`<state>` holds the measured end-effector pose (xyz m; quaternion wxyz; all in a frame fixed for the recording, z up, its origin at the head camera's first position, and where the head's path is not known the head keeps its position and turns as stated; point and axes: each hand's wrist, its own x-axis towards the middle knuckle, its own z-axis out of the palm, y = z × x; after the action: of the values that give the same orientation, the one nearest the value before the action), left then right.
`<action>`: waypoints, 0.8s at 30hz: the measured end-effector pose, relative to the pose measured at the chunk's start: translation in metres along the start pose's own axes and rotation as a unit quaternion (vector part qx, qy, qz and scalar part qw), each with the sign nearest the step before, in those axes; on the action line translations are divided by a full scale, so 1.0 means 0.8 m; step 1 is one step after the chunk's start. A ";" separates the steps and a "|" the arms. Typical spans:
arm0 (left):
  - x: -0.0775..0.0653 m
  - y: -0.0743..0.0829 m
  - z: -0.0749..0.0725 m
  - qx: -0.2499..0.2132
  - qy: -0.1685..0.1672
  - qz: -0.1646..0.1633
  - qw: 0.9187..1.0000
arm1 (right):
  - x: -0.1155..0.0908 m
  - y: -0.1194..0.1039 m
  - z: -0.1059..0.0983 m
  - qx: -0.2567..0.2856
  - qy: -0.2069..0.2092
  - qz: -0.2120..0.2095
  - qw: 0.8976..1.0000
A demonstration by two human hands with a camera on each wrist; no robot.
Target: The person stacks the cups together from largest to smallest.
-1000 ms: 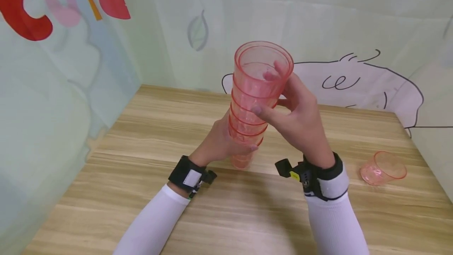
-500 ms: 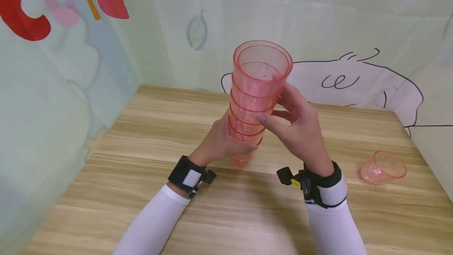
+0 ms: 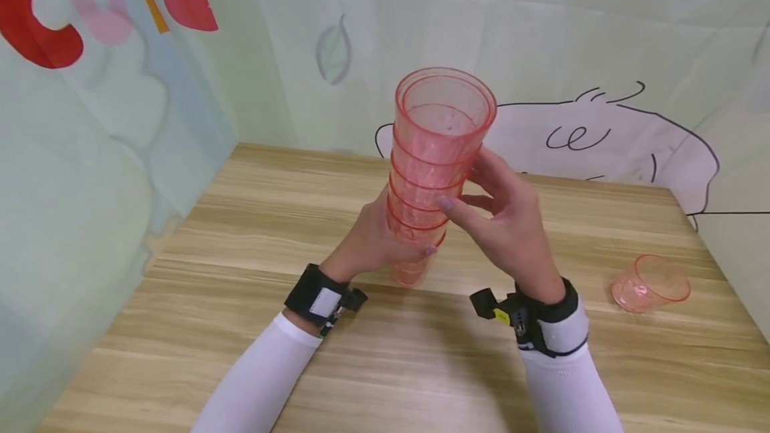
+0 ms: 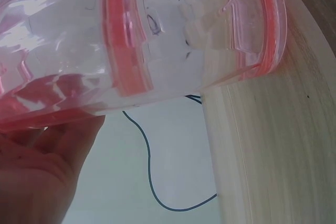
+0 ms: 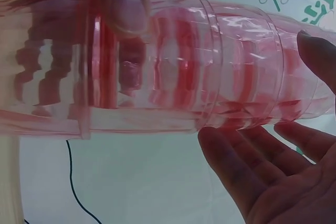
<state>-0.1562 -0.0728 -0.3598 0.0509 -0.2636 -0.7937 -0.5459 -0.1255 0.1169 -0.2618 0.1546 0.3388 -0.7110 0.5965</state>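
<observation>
In the head view a tall stack of nested, clear pink plastic cups [image 3: 430,146] rises over the table with its rims facing up. My left hand [image 3: 367,239] grips the lower part, its thumb across the front. Higher up, my right hand [image 3: 511,219] holds the stack from the right between thumb and fingers. The right wrist view has this right hand [image 5: 278,177] with fingers beneath and thumb above the cups. Cup walls and ridged rims fill much of the left wrist view. Whether the stack's base touches the table cannot be told.
A single clear pink cup [image 3: 650,286] sits on the wood-grain table [image 3: 240,353] toward the right edge. Behind the table hangs a pale printed backdrop [image 3: 301,52] with coloured letters at the left and a line drawing at the right.
My right hand has slid slightly down the stack, and its fingers no longer show through the top cup. The left hand keeps its grip; the single cup stays put.
</observation>
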 end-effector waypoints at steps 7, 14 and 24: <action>-0.004 0.033 -0.006 -0.003 -0.001 0.003 1.000 | -0.007 0.007 -0.002 -0.022 -0.002 0.008 1.000; -0.003 0.035 -0.005 0.006 0.005 -0.005 1.000 | -0.014 0.010 -0.009 -0.050 -0.004 0.012 0.999; 0.001 -0.005 0.000 0.044 0.016 -0.026 0.999 | -0.020 0.017 -0.022 -0.074 0.013 0.021 0.997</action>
<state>-0.1587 -0.0739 -0.3628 0.0612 -0.2316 -0.8225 -0.5158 -0.1265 0.1392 -0.2776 0.1762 0.3036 -0.7578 0.5501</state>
